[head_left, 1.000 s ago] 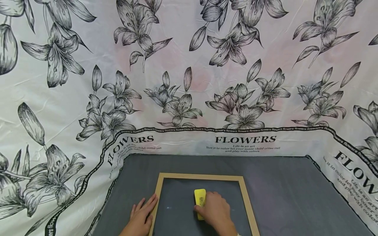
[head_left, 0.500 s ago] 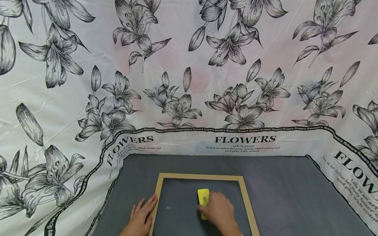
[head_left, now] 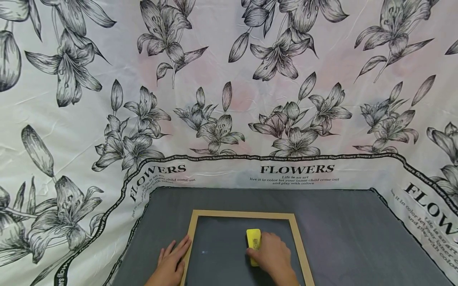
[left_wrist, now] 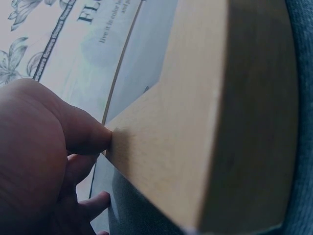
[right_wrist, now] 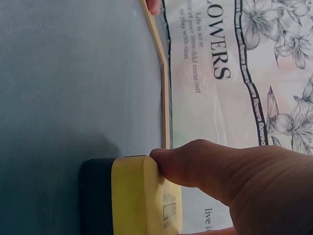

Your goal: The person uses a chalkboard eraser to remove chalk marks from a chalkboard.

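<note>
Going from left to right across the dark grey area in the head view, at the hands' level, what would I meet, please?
Left hand, wooden frame's left side, yellow board eraser, right hand, wooden frame's right side.

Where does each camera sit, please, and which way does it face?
Head: on the head, looking forward and down at wooden frame and printed cloth; left hand and right hand show.
Left wrist: on that wrist, facing the wooden frame's corner; left hand partly shows.
Right wrist: on that wrist, facing the yellow block; right hand partly shows, left hand barely.
Shared by head and right wrist: yellow block.
</note>
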`<control>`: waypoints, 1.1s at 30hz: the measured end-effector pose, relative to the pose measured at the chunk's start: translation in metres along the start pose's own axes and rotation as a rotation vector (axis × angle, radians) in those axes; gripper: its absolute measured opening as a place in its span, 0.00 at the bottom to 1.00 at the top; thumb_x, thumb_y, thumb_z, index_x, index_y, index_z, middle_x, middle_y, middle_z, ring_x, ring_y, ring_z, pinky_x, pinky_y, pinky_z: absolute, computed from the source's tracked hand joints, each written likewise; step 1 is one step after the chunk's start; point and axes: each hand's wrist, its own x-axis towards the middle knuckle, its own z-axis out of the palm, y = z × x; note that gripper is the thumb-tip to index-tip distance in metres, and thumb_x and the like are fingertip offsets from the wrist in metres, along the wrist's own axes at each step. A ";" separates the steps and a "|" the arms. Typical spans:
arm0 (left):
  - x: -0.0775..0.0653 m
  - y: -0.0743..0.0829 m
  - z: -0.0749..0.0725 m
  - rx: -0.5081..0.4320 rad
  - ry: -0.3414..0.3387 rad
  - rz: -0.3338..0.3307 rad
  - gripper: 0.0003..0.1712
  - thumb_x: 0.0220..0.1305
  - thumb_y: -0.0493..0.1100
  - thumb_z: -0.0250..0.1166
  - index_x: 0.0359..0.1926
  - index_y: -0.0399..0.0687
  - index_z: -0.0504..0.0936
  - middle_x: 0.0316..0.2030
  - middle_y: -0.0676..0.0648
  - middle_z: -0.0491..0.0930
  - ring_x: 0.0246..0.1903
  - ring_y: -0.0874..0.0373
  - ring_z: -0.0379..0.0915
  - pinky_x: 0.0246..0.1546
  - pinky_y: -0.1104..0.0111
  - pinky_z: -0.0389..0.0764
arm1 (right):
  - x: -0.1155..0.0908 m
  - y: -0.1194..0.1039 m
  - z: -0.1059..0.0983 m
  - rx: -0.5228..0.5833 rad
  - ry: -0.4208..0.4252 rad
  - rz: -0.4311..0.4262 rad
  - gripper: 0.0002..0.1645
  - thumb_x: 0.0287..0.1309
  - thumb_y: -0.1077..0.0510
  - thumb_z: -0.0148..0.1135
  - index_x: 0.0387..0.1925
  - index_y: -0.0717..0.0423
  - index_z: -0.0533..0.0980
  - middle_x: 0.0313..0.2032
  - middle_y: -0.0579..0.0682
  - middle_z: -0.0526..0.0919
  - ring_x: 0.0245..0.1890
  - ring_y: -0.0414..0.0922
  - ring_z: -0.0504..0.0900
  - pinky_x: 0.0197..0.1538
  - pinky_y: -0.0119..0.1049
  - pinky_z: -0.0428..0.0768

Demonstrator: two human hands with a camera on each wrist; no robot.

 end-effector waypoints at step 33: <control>-0.002 0.002 -0.002 -0.034 -0.006 0.028 0.37 0.65 0.29 0.59 0.75 0.50 0.67 0.77 0.45 0.59 0.73 0.23 0.41 0.60 0.23 0.32 | 0.001 0.041 -0.019 0.064 -0.015 0.089 0.33 0.40 0.36 0.77 0.38 0.56 0.80 0.25 0.47 0.76 0.26 0.46 0.74 0.27 0.46 0.73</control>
